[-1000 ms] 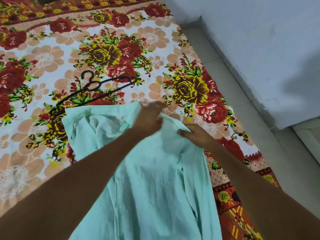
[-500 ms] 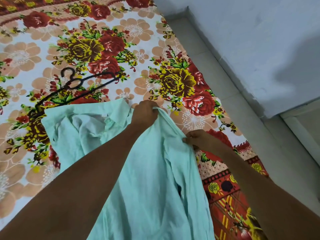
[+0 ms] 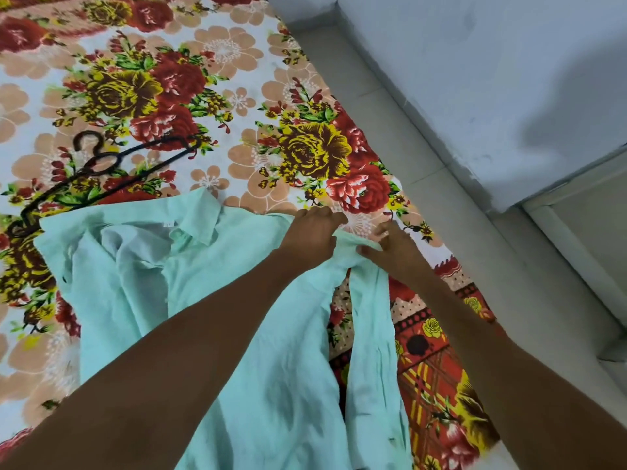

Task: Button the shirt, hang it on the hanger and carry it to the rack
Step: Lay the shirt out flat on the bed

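Both hands (image 3: 310,232) (image 3: 393,247) pinching shirt (image 3: 217,300), fingers curled

Matt cloth shirt (image 3: 210,300); printed cloth bedsheet (image 3: 237,96).

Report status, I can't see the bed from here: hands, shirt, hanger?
Left hand and right hand both grip the mint-green shirt at its right shoulder. Shirt spread on floral bedsheet, front open. Black hanger lies unused beyond the collar.

hanger (image 3: 101,167): lower end under shirt (image 3: 203,300) | shirt hem: cut off below
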